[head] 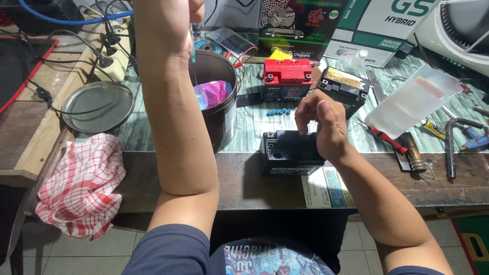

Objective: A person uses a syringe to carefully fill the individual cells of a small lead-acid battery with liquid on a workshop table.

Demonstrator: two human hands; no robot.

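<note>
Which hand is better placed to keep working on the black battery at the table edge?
Likely the right hand: it rests on top of the black battery. The left hand is raised above the dark bucket, mostly out of view.

A black battery (288,152) is set upright at the front edge of the desk (244,178), just beside the dark pot (220,97). Its case is box-shaped, with a flat top and a pale label on the front face. The right end of the top is covered by the right hand (323,125), whose fingers (305,109) are curled down onto it. A thin clear tube (194,76) with a teal tip is held vertically above the pot by the left hand (191,10), which is raised and cropped by the upper frame edge.
</note>
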